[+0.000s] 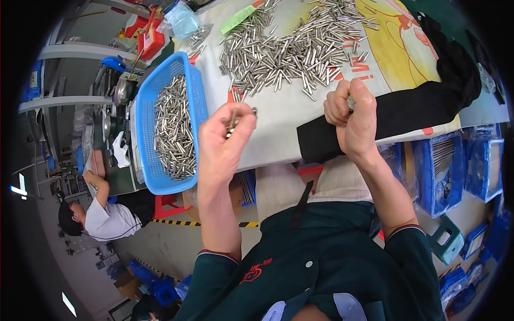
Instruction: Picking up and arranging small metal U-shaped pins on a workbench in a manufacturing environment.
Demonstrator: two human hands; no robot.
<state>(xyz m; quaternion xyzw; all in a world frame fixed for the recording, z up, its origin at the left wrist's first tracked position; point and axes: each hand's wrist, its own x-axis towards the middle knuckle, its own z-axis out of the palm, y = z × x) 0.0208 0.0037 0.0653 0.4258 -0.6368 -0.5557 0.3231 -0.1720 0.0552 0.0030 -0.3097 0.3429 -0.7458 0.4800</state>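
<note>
My left hand [227, 136] is curled around several short metal pins [233, 121], whose ends show between thumb and fingers. It hovers over the near edge of the cloth, just right of a blue plastic basket [143, 107] with many similar pins in it. My right hand [350, 115] is closed in a fist above a long black fabric piece [399, 109]. A bit of something pale shows at its thumb, too small to name. Beyond both hands, a large loose pile of metal pins [300, 51] lies on the printed cloth [267, 125].
A green paper slip [238, 19] lies on the pile's left side. Past the basket are a clear plastic bag [182, 20] and red bins [151, 40]. Blue crates [439, 176] and a green stool [446, 239] stand at right. A person in a white shirt [115, 219] works at left.
</note>
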